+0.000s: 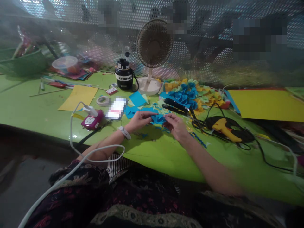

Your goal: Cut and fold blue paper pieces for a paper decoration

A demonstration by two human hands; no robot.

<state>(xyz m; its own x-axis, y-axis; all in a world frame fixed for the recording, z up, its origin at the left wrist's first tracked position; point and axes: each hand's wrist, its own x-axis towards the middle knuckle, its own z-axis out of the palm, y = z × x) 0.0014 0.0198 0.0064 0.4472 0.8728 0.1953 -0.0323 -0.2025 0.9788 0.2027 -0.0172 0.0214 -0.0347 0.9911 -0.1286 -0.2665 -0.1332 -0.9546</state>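
A small folded piece of blue paper (158,119), light, soft and best held by its edges, is pinched at twelve o'clock over the green table (161,158) between the closed fingers of the left hand (140,121) and the right hand (175,126).

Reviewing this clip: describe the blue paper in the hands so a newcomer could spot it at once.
On the green table, before the white desk fan, lies a heap of blue and yellow paper pieces. Nearer the person, a small folded blue paper sits between the left hand and right hand, the only blue piece held off the table.
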